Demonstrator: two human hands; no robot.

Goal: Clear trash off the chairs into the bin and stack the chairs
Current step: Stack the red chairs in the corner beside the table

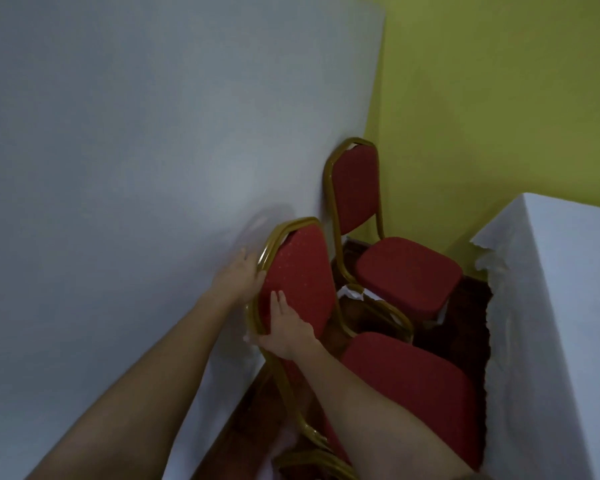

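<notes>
- While your left grip [240, 276] curls its fingers over the upper left rim of the near red-cushioned, gold-framed metal chair [298, 271], your right grip [284, 329] clasps the lower left edge of the same backrest. Its thumb lies on the red fabric and its fingers wrap behind the frame.
- That backrest leans to the right and shows two gold rims nested one against the other. Its red seat lies to the right of your right forearm.
- You have the far red-cushioned, gold-framed metal chair [407, 271] standing upright in the far corner, apart from the near one, by the yellow-green wall [499, 98].
- Something white and crumpled [351, 292] sits low between the two chairs; you cannot tell what it is.
- The left white-clothed counter [118, 150] runs just beside both backrests.
- The right white-clothed counter [561, 306] has a ragged cloth edge facing the chairs.
- Between them shows dark red floor [471, 303].
</notes>
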